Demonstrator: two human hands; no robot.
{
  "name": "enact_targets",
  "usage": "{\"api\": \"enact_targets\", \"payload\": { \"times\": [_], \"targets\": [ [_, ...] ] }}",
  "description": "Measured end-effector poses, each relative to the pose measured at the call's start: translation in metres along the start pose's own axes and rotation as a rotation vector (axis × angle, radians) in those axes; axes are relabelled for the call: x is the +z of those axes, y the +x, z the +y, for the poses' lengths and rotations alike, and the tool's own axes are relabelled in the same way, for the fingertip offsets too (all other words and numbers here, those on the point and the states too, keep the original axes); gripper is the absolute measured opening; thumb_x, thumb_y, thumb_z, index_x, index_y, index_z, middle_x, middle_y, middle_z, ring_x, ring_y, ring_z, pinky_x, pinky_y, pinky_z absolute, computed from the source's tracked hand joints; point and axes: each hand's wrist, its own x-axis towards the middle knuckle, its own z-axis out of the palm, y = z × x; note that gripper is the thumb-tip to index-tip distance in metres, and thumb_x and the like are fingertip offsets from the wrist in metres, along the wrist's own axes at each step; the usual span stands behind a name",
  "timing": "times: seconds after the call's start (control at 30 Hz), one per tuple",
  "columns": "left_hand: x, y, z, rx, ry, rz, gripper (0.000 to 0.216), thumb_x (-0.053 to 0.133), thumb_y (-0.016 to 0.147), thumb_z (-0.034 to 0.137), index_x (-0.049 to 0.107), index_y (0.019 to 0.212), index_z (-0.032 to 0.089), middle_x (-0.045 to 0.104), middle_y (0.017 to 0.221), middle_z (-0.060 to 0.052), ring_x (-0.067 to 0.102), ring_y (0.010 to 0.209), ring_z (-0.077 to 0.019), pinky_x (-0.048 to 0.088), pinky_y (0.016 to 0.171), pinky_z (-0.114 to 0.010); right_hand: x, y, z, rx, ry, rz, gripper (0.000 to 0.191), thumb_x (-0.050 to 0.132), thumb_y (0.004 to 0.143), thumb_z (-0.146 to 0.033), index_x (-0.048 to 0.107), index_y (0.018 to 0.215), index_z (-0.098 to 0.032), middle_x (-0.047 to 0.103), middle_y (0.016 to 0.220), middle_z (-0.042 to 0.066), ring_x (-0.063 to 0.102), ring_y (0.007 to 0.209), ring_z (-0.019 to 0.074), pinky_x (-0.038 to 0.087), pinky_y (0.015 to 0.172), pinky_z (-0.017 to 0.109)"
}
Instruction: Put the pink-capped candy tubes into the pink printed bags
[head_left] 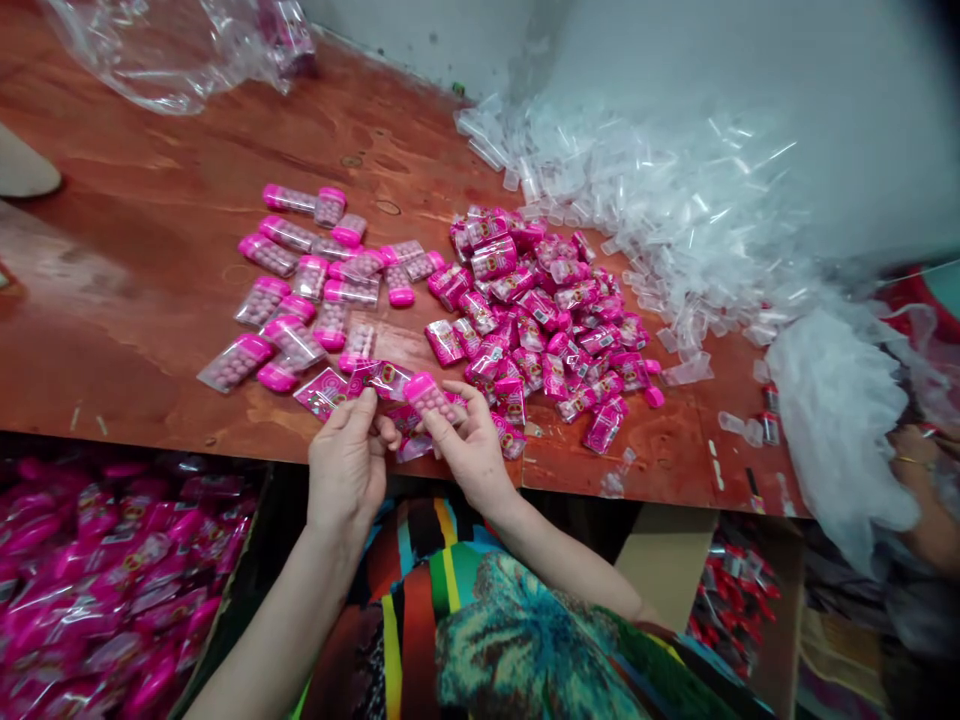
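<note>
Over the table's front edge, my left hand pinches a printed pink plastic sleeve between thumb and fingers. Beside it my right hand grips a small clear candy container with a pink cap and pink balls inside. The container is tilted, its capped end close to the sleeve. Loose candy containers without printed wraps lie scattered beyond my left hand. Farther right is a heap of candy containers in printed pink wraps. More pink packaging lies under my hands, partly hidden by them.
A large pile of clear empty plastic tubes lies along the wall. At the lower left stands a box of pink packs; at the lower right, a carton with red items. A clear bag hangs near another person's arm.
</note>
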Motion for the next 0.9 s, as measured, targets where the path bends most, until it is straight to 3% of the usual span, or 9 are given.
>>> {"api": "enact_targets", "payload": {
  "times": [0.2, 0.4, 0.47, 0.57, 0.67, 0.8, 0.9],
  "targets": [
    [0.004, -0.005, 0.004, -0.052, 0.006, -0.054, 0.047, 0.101, 0.067, 0.049, 0.067, 0.073, 0.016, 0.060, 0.055, 0.004, 0.053, 0.046, -0.0085, 0.042, 0.044, -0.019, -0.002, -0.004, 0.007, 0.027, -0.021, -0.018, 0.050, 0.082, 0.090, -0.047, 0.051, 0.124, -0.026, 0.068, 0.087, -0.003, 0.065, 0.072, 0.0151, 0.053, 0.067, 0.029],
    [0.010, -0.006, 0.012, -0.210, -0.005, -0.162, 0.054, 0.108, 0.053, 0.034, 0.059, 0.066, 0.017, 0.046, 0.050, 0.010, 0.039, 0.041, -0.0036, 0.031, 0.037, -0.015, -0.004, -0.003, 0.010, 0.027, -0.098, -0.035, 0.047, 0.084, 0.087, -0.044, 0.054, 0.120, -0.025, 0.067, 0.104, 0.002, 0.067, 0.088, 0.0164, 0.055, 0.081, 0.031],
    [0.010, -0.004, 0.011, -0.255, -0.009, -0.197, 0.054, 0.109, 0.053, 0.036, 0.059, 0.063, 0.016, 0.043, 0.048, 0.010, 0.033, 0.041, -0.0023, 0.028, 0.036, -0.015, -0.006, -0.003, 0.008, 0.065, -0.062, -0.080, 0.049, 0.084, 0.088, -0.047, 0.053, 0.119, -0.025, 0.064, 0.094, -0.002, 0.062, 0.076, 0.0138, 0.053, 0.071, 0.028],
    [0.009, -0.001, 0.011, -0.313, 0.000, -0.257, 0.054, 0.108, 0.054, 0.040, 0.061, 0.061, 0.015, 0.043, 0.048, 0.009, 0.031, 0.041, -0.0018, 0.029, 0.037, -0.015, -0.010, -0.002, 0.005, 0.193, 0.057, -0.200, 0.054, 0.081, 0.091, -0.057, 0.050, 0.121, -0.024, 0.052, 0.072, -0.008, 0.044, 0.055, 0.0102, 0.036, 0.050, 0.022],
    [0.007, 0.000, 0.012, -0.347, 0.019, -0.296, 0.050, 0.108, 0.055, 0.039, 0.066, 0.065, 0.013, 0.046, 0.050, 0.008, 0.033, 0.042, -0.0020, 0.030, 0.038, -0.015, -0.016, -0.001, 0.001, 0.296, 0.089, -0.299, 0.057, 0.075, 0.094, -0.065, 0.048, 0.123, -0.025, 0.047, 0.066, -0.011, 0.035, 0.050, 0.0098, 0.026, 0.045, 0.021],
    [0.006, 0.000, 0.013, -0.373, 0.031, -0.287, 0.049, 0.107, 0.057, 0.039, 0.067, 0.067, 0.013, 0.046, 0.050, 0.008, 0.034, 0.044, -0.0029, 0.030, 0.039, -0.015, -0.023, -0.003, -0.003, 0.046, -0.339, -0.236, 0.041, 0.073, 0.098, -0.052, 0.054, 0.123, -0.025, 0.063, 0.089, -0.001, 0.058, 0.070, 0.0154, 0.048, 0.062, 0.027],
    [0.006, 0.002, 0.010, -0.405, 0.050, -0.291, 0.051, 0.106, 0.059, 0.044, 0.066, 0.067, 0.014, 0.043, 0.048, 0.009, 0.032, 0.043, -0.0029, 0.029, 0.040, -0.015, -0.024, -0.004, 0.000, -0.084, -0.603, -0.189, 0.041, 0.071, 0.098, -0.042, 0.055, 0.131, -0.026, 0.067, 0.107, 0.005, 0.067, 0.085, 0.0209, 0.056, 0.076, 0.035]
  ]
}}
